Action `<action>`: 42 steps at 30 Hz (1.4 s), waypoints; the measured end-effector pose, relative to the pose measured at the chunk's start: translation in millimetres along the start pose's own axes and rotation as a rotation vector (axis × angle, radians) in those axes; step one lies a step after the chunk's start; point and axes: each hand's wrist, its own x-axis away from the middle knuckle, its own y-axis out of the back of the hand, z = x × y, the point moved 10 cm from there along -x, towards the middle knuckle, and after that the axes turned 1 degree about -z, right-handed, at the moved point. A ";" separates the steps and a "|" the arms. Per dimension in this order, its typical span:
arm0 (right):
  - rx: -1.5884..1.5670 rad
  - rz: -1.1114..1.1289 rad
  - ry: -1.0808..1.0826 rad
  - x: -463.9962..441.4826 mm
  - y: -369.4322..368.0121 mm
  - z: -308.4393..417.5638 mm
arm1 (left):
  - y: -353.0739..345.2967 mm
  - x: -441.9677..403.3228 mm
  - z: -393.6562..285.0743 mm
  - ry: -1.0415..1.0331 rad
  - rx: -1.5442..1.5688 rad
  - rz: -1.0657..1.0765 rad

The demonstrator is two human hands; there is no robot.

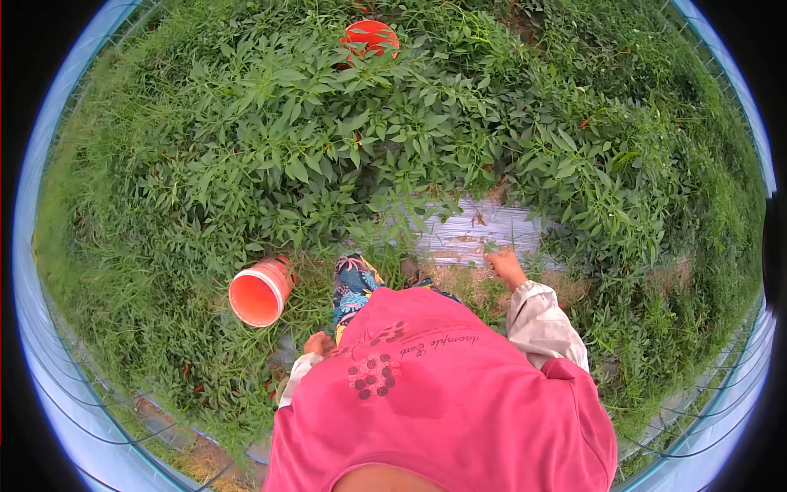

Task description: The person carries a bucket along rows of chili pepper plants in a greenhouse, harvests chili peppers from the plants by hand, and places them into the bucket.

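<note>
My right hand (506, 266) reaches forward over grass at the edge of a strip of silvery sheeting (479, 232). Its fingers look curled together near a small green sprig; whatever they hold, if anything, is too small to make out. My left hand (318, 343) is low beside my patterned trouser leg (354, 287), partly behind my pink shirt (443, 377), its fingers too small and hidden to read. A red bucket (279, 283) with a pale rim lies tipped in the plants to the left of my legs, its mouth towards me.
Dense leafy green plants (303, 156) surround me on both sides and ahead, with a few red peppers (584, 124) among them. Another red bucket (370, 37) stands farther ahead, partly covered by leaves. Dry grass lies around the sheeting.
</note>
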 end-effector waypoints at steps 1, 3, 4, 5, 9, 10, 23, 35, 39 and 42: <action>-0.004 -0.020 -0.020 2.3 2.3 -7.5 | -2.9 -7.7 -3.7 0.002 -0.030 0.030; -0.042 -0.027 -0.060 11.6 2.0 -20.5 | -10.8 -23.0 -8.5 0.012 -0.091 0.093; -0.081 -0.036 -0.103 15.3 2.4 -29.0 | -16.1 -30.6 -10.3 0.018 -0.123 0.127; -0.083 -0.043 -0.102 18.5 2.2 -30.7 | -25.7 -34.9 -16.4 0.023 -0.158 0.165; -0.077 -0.060 -0.152 28.9 2.3 -41.2 | -64.0 -34.5 -52.1 0.071 -0.195 0.102; -0.083 -0.072 -0.151 30.9 3.8 -41.9 | -76.5 -37.6 -62.7 0.074 -0.212 0.118; -0.034 -0.215 -0.110 36.4 2.5 47.9 | -168.7 -87.4 -211.5 -0.045 -0.342 0.283; 0.068 -0.193 0.031 37.2 -8.0 67.3 | -151.8 -100.6 -217.1 0.068 -0.469 0.186; -0.012 -0.229 0.052 25.4 22.9 93.4 | -173.1 -91.1 -218.0 0.089 -0.499 0.170; 0.050 -0.276 0.181 2.0 60.1 131.0 | -198.0 -83.3 -218.3 0.079 -0.505 0.166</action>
